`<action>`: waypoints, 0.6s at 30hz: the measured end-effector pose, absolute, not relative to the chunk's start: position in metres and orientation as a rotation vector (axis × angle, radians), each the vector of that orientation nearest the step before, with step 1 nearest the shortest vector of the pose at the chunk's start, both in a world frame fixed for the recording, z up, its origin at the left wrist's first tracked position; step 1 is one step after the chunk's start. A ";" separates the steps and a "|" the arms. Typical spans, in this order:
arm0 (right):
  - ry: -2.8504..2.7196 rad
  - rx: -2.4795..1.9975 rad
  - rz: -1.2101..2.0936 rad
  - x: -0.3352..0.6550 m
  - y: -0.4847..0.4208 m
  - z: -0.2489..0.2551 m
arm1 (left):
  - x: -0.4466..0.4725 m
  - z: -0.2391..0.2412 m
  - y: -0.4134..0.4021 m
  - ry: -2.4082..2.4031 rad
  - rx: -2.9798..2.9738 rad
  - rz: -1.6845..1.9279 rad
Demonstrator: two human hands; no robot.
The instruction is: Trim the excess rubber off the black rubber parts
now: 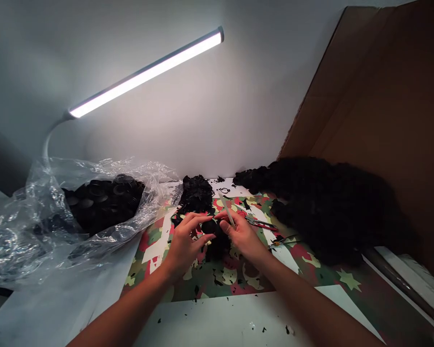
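My left hand (190,236) curls its thumb and fingers around a round black disc-like part (209,227), gripping it at the rim. Facing it from the right, my right hand (240,233) is closed on a thin, pale, stick-like tool (226,207) that slants up and to the left. What the tool's lower end looks like is hidden by the fingers. Below and between both hands lies a small heap of black scraps (217,246). Right of my right hand rest a red-handled tool (260,223) and another slim tool with a yellowish part (277,243).
An open clear plastic bag (32,231) of round black parts (97,197) stands at the left. Black trimmings (196,190) are heaped behind my hands, with a larger dark pile (325,207) at right. A lit lamp (148,72) hangs above; a cardboard panel (376,96) leans right.
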State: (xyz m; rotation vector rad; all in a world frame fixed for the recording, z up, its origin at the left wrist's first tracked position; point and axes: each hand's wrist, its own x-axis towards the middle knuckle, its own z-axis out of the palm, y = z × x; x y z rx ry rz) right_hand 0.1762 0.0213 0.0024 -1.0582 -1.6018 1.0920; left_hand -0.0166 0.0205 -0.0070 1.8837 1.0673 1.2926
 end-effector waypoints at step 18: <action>-1.748 -1.233 0.844 0.172 0.011 0.012 | -0.020 0.000 0.025 0.908 1.303 1.083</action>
